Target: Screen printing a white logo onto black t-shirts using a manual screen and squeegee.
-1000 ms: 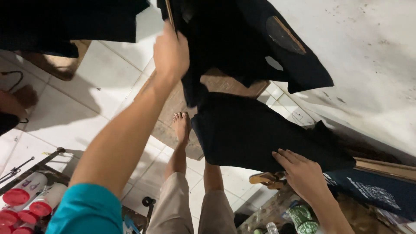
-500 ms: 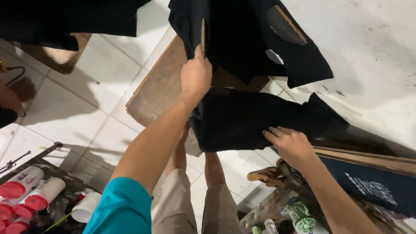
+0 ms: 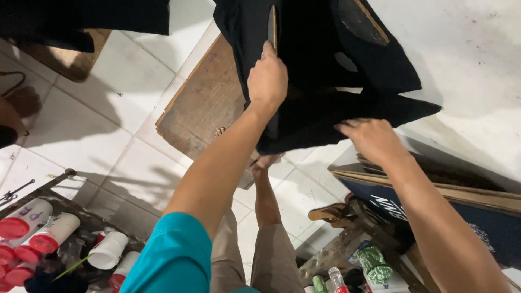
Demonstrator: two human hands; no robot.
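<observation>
White floor tiles [image 3: 81, 135] are spreading under everything here. A worn wooden board [image 3: 209, 103] is lying flat on them, one corner pointing toward the person's bare foot [image 3: 266, 161], which is standing on the tiles. A brown mat [image 3: 70, 57] is lying at the far left. A sandal [image 3: 331, 212] is resting on the tiles near stacked wooden frames [image 3: 434, 187], which are leaning low at the right.

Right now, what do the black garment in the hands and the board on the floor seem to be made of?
The black garment looks like soft matte cloth, probably cotton knit: it folds and drapes limply where the left hand pinches it. The board looks like bare, worn plywood: brown, dull, with grain streaks and a thin pale edge.
</observation>
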